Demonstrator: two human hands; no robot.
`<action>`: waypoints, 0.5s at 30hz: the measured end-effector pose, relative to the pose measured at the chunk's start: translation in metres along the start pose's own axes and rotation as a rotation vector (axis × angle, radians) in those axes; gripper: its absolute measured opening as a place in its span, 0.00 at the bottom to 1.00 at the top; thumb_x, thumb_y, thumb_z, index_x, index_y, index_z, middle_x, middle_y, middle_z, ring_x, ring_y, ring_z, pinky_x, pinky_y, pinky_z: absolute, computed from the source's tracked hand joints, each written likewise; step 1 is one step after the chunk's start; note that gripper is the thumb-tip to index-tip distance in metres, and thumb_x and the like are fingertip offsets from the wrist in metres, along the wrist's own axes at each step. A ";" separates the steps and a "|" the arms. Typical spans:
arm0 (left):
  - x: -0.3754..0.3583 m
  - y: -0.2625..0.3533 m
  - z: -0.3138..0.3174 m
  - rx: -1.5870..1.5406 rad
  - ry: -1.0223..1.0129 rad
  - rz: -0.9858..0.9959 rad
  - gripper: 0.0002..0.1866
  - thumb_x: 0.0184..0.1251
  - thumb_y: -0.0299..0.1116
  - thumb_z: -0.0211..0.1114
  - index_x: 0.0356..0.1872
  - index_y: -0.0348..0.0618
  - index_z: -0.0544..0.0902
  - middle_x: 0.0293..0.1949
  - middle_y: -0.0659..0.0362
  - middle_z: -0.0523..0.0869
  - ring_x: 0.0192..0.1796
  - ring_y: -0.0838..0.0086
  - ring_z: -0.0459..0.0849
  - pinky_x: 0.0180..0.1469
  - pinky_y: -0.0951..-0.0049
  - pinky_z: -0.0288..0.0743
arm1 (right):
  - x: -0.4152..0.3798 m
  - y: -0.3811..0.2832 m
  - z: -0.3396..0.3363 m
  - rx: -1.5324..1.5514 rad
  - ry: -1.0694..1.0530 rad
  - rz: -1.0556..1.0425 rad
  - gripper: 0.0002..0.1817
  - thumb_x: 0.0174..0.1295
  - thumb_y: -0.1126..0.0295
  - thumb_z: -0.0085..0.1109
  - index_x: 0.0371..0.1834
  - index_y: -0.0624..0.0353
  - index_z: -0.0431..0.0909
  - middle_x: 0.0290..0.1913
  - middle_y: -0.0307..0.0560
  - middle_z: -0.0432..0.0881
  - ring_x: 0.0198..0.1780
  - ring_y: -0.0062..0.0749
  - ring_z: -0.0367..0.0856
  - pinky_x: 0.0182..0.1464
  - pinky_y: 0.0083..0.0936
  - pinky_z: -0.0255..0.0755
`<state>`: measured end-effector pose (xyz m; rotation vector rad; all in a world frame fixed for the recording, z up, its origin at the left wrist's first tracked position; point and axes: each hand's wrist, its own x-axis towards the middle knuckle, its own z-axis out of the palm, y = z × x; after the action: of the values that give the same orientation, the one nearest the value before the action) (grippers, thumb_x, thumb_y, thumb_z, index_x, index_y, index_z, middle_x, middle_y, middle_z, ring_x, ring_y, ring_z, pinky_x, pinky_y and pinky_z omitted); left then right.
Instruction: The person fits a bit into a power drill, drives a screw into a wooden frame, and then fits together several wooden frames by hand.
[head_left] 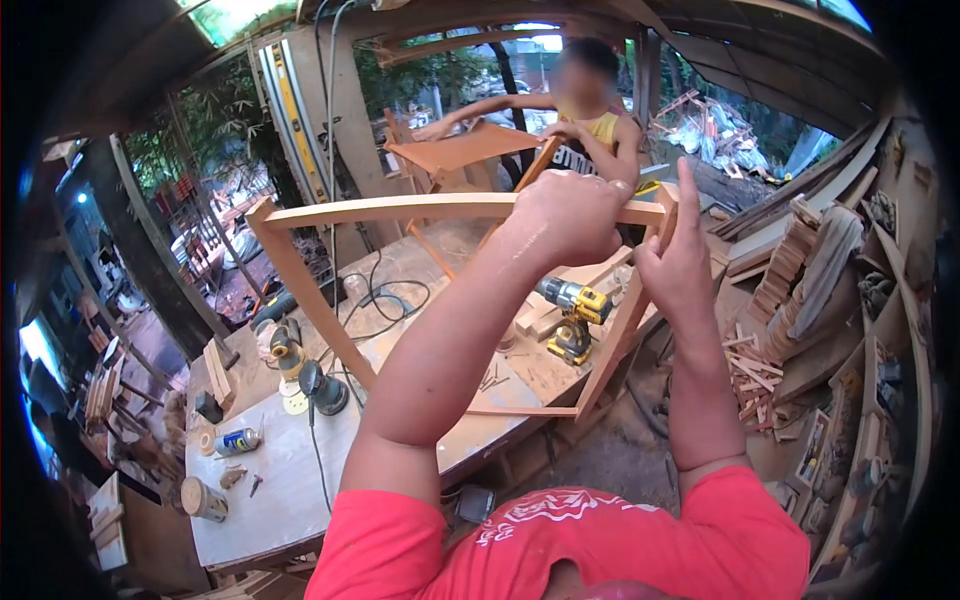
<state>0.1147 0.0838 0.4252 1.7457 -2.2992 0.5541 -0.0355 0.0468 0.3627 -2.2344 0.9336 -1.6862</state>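
Observation:
A light wooden frame (400, 207), with a long top rail and legs at both ends, stands tilted in front of me. My left hand (572, 215) is closed over the rail near its right end. Beside that corner, my right hand (680, 255) holds the right leg, thumb against the wood and index finger stretched upward. Its other fingers are mostly hidden. Behind the right half of the frame, a yellow and black cordless drill (572, 310) stands on the workbench (270, 490).
Across the bench a person (600, 130) handles an orange-brown wooden chair (460, 155). Sanders (322, 388), a spray can (238, 441), a tub (203, 498) and looping cables (385, 295) lie on the left. Wood offcuts (750, 370) are heaped at right, beside cluttered shelves (860, 420).

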 end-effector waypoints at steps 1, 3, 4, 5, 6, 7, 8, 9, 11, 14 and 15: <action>0.000 0.000 0.001 -0.008 0.013 -0.004 0.16 0.54 0.40 0.59 0.42 0.45 0.78 0.41 0.52 0.85 0.46 0.60 0.83 0.49 0.59 0.76 | -0.003 0.002 -0.001 0.000 -0.015 0.013 0.48 0.49 0.80 0.51 0.75 0.50 0.40 0.66 0.65 0.63 0.63 0.55 0.69 0.61 0.38 0.66; 0.000 -0.001 0.002 -0.032 0.041 0.000 0.21 0.55 0.42 0.60 0.50 0.48 0.76 0.44 0.52 0.84 0.49 0.61 0.82 0.51 0.60 0.75 | -0.010 0.011 0.000 0.098 0.014 -0.006 0.48 0.50 0.80 0.52 0.75 0.50 0.39 0.66 0.62 0.63 0.63 0.51 0.69 0.62 0.36 0.66; -0.001 -0.001 0.004 -0.036 0.040 0.007 0.21 0.55 0.42 0.60 0.50 0.48 0.76 0.44 0.52 0.84 0.49 0.61 0.82 0.51 0.60 0.75 | -0.015 0.016 0.003 0.208 0.036 -0.033 0.48 0.51 0.80 0.52 0.76 0.51 0.38 0.66 0.60 0.63 0.63 0.47 0.69 0.62 0.34 0.65; -0.002 -0.002 0.005 -0.063 0.101 0.060 0.21 0.56 0.44 0.59 0.51 0.48 0.76 0.45 0.53 0.84 0.49 0.61 0.82 0.51 0.60 0.75 | -0.019 0.028 0.004 0.369 -0.041 0.013 0.47 0.54 0.78 0.53 0.76 0.54 0.36 0.66 0.56 0.62 0.64 0.39 0.67 0.63 0.32 0.64; -0.003 -0.002 0.006 -0.090 0.162 0.110 0.22 0.58 0.46 0.59 0.52 0.48 0.76 0.45 0.53 0.83 0.49 0.60 0.82 0.51 0.60 0.75 | -0.023 0.037 0.008 0.370 -0.042 0.015 0.47 0.54 0.78 0.53 0.76 0.54 0.36 0.66 0.56 0.62 0.64 0.39 0.67 0.63 0.32 0.64; -0.004 -0.001 0.007 -0.090 0.158 0.105 0.22 0.58 0.46 0.59 0.52 0.48 0.76 0.45 0.53 0.83 0.49 0.60 0.82 0.51 0.60 0.75 | -0.026 0.045 0.013 0.406 -0.041 0.008 0.46 0.55 0.77 0.54 0.75 0.55 0.38 0.62 0.56 0.67 0.61 0.40 0.70 0.62 0.33 0.65; -0.004 0.000 0.008 -0.091 0.215 0.145 0.22 0.59 0.47 0.59 0.51 0.48 0.76 0.45 0.53 0.83 0.49 0.60 0.82 0.51 0.60 0.75 | -0.031 0.053 0.018 0.445 -0.039 0.002 0.44 0.57 0.75 0.55 0.75 0.57 0.40 0.59 0.56 0.71 0.59 0.40 0.73 0.60 0.34 0.66; -0.004 0.001 0.009 -0.089 0.271 0.184 0.21 0.61 0.49 0.58 0.50 0.47 0.77 0.45 0.54 0.83 0.49 0.60 0.81 0.51 0.61 0.75 | -0.037 0.059 0.022 0.366 -0.130 0.111 0.39 0.61 0.69 0.56 0.72 0.60 0.45 0.57 0.54 0.73 0.58 0.38 0.74 0.59 0.33 0.67; 0.001 0.008 0.011 -0.111 0.270 0.163 0.20 0.62 0.49 0.57 0.48 0.46 0.78 0.44 0.54 0.83 0.49 0.60 0.82 0.51 0.61 0.75 | -0.048 0.059 0.031 0.370 -0.101 0.138 0.36 0.63 0.67 0.54 0.71 0.61 0.48 0.56 0.54 0.74 0.58 0.37 0.74 0.58 0.32 0.67; 0.008 0.023 0.018 -0.137 0.342 0.107 0.12 0.63 0.41 0.58 0.35 0.43 0.80 0.38 0.54 0.84 0.46 0.61 0.82 0.47 0.60 0.75 | -0.051 0.057 0.035 0.389 -0.076 0.148 0.31 0.67 0.62 0.52 0.68 0.61 0.52 0.56 0.54 0.74 0.56 0.37 0.74 0.57 0.31 0.67; 0.007 0.023 0.020 -0.129 0.354 0.099 0.11 0.62 0.40 0.59 0.34 0.44 0.81 0.37 0.56 0.84 0.45 0.62 0.83 0.46 0.60 0.76 | -0.051 0.056 0.035 0.398 -0.071 0.127 0.31 0.67 0.62 0.51 0.68 0.61 0.51 0.56 0.54 0.73 0.56 0.38 0.74 0.57 0.31 0.67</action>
<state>0.0915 0.0744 0.4054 1.3566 -2.1261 0.6572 -0.0321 0.0251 0.2820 -1.9168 0.6397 -1.5638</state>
